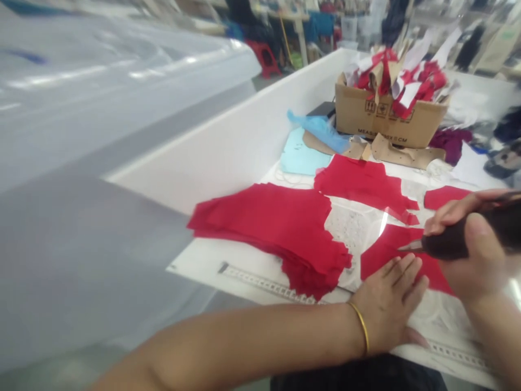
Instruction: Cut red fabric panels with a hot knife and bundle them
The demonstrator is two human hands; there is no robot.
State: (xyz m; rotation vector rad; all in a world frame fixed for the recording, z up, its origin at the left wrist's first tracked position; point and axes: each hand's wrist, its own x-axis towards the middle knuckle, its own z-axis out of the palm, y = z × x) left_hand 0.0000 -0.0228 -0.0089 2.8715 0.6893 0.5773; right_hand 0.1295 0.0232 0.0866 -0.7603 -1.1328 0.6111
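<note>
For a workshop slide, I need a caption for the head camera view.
Right hand holds a knife on red fabric while left hand presses it down.

Left hand (386, 307) palm-down, flat, fingers (407, 277) spread; right hand (472, 244) curled, gripping.

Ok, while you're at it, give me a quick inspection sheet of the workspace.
Surface: white board with a perforated metal strip along it.
Job's things: stacked red fabric pieces; a red piece beneath the blade of a dark-handled knife.
Clutter: cardboard box of red and white scraps; blue plastic.
Hands: left hand flat, fingers on the red piece; right hand gripping the knife.
Cables: nothing seen.
Surroundings: blurred workshop, red stool.
</note>
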